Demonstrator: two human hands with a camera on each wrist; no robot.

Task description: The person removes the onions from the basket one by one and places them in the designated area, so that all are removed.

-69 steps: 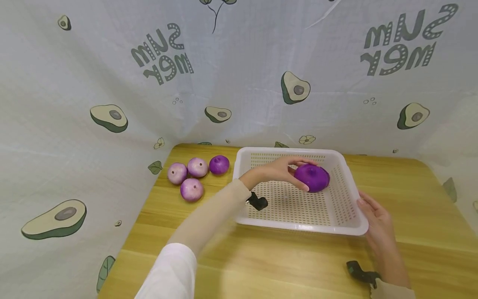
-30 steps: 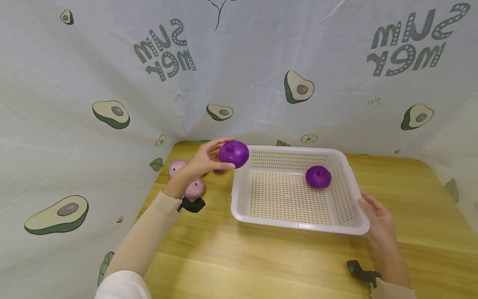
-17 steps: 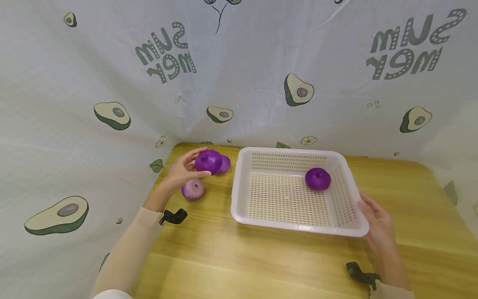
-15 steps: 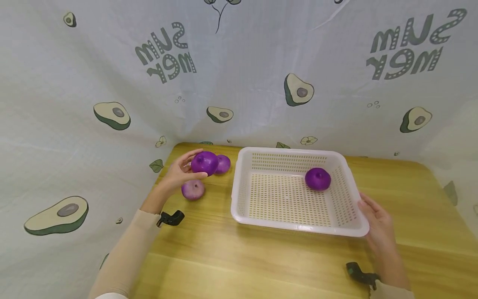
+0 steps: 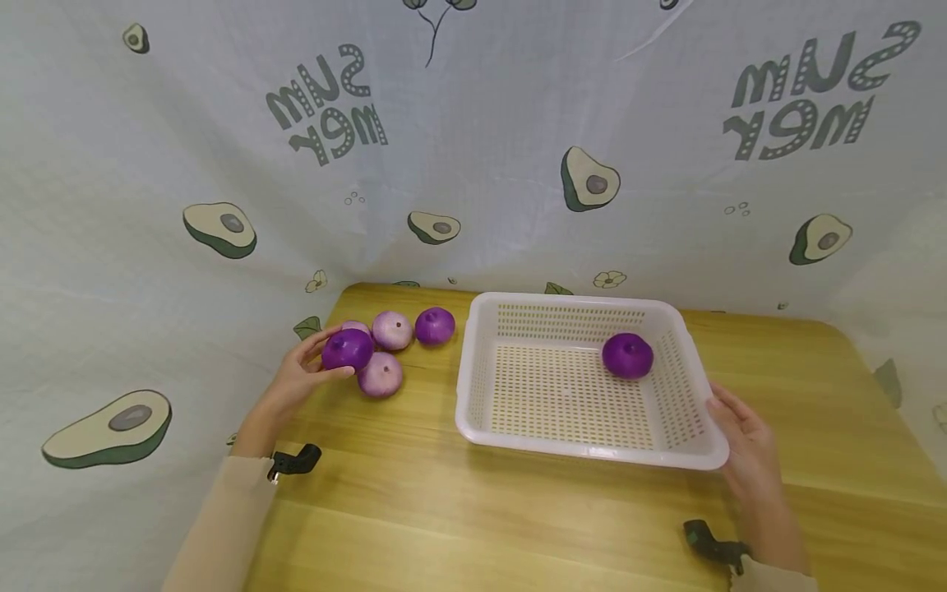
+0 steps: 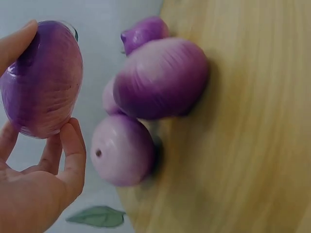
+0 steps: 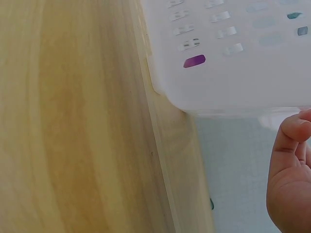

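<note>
My left hand (image 5: 290, 385) grips a dark purple onion (image 5: 347, 349) between thumb and fingers, above the left part of the table. In the left wrist view, thumb and fingertips hold that onion (image 6: 46, 80) from opposite sides. Close beside it lie pale purple onions (image 5: 381, 375), one partly hidden behind the held one, and a darker onion (image 5: 435, 326). My right hand (image 5: 749, 444) holds the right rim of a white plastic basket (image 5: 592, 450), bent fingers (image 7: 295, 128) at its edge. One dark purple onion (image 5: 627, 356) sits inside the basket, toward the right.
The wooden table (image 5: 459, 526) extends in front of the basket and to its right. A white curtain (image 5: 488, 148) printed with avocados hangs behind the table and along its left side. The basket's left wall stands near the darker onion.
Out of the basket my left hand has carried one dark onion leftward, over the pale ones, to the table's left side. Another dark onion stays inside. My right hand keeps its place at the rim.
</note>
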